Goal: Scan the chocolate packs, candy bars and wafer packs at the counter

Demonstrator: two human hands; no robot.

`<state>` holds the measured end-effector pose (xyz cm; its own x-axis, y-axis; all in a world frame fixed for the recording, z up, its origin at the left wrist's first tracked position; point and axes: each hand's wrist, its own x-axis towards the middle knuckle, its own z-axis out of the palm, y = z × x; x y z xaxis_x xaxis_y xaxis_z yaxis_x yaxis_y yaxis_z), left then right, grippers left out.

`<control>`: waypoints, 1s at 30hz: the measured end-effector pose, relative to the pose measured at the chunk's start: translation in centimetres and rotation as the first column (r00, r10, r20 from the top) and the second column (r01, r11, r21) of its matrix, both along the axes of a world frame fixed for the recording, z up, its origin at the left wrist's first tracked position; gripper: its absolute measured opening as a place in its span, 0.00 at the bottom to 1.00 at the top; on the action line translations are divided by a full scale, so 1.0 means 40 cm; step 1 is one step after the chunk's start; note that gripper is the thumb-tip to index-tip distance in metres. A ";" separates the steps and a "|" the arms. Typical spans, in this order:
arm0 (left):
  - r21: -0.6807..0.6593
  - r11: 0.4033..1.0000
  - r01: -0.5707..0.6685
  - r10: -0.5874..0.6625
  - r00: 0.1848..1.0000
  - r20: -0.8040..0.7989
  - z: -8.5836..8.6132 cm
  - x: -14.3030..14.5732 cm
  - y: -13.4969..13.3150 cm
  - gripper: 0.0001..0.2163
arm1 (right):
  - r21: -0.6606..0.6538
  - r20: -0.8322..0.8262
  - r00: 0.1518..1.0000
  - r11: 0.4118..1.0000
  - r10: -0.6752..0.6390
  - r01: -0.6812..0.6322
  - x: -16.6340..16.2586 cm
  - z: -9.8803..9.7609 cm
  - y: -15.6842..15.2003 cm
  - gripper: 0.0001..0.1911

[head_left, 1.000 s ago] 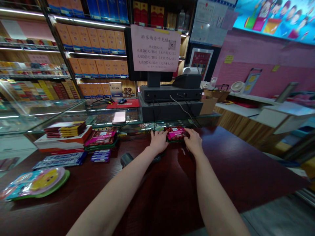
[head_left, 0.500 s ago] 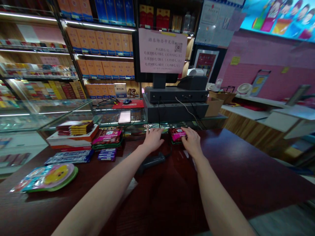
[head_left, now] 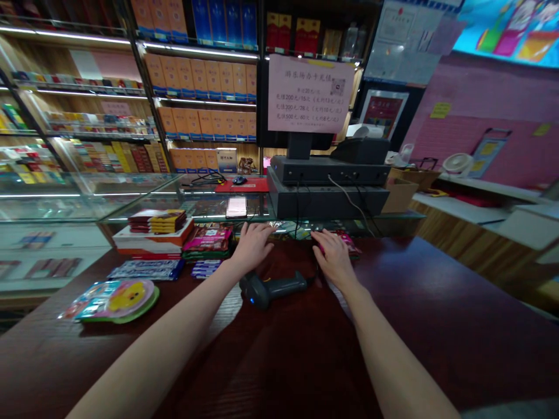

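Observation:
My left hand (head_left: 253, 247) hovers at or just over the dark counter, fingers stretched forward and holding nothing. It is just right of a stack of pink-and-brown snack packets (head_left: 210, 239). My right hand (head_left: 332, 257) has its fingers extended beside another pink snack packet (head_left: 349, 243), partly covering it; whether it touches the packet is unclear. Between my forearms lies a dark grey barcode scanner (head_left: 275, 289) with a small blue light, its cable running toward my right hand.
Left on the wooden counter (head_left: 414, 326) are an orange-white box (head_left: 151, 240) bearing bars, blue wrappers (head_left: 146, 269), purple packs (head_left: 206, 268) and a packaged toy-like item (head_left: 124, 298). Behind stand a glass case (head_left: 201, 203) and a cash register (head_left: 327, 189).
My left hand has moved left toward the packet stack, uncovering the scanner. My right hand has shifted from the packet's right edge to its left side. The view has turned slightly left.

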<state>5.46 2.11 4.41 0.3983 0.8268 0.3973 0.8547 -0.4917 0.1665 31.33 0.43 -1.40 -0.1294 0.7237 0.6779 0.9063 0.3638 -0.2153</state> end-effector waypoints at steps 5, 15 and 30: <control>0.063 0.998 -0.027 0.026 0.999 0.026 -0.002 -0.064 -0.013 0.20 | 0.012 0.020 0.999 0.999 0.036 -0.036 -0.023 -0.005 0.001 0.21; 0.169 0.976 -0.135 0.129 0.991 0.046 -0.032 -0.189 -0.030 0.19 | -0.065 0.068 0.989 0.990 0.128 -0.123 -0.092 -0.008 0.001 0.22; 0.214 0.935 -0.283 0.277 0.959 0.058 -0.096 -0.298 -0.051 0.22 | -0.202 0.086 0.955 0.944 0.284 -0.262 -0.201 0.013 -0.012 0.20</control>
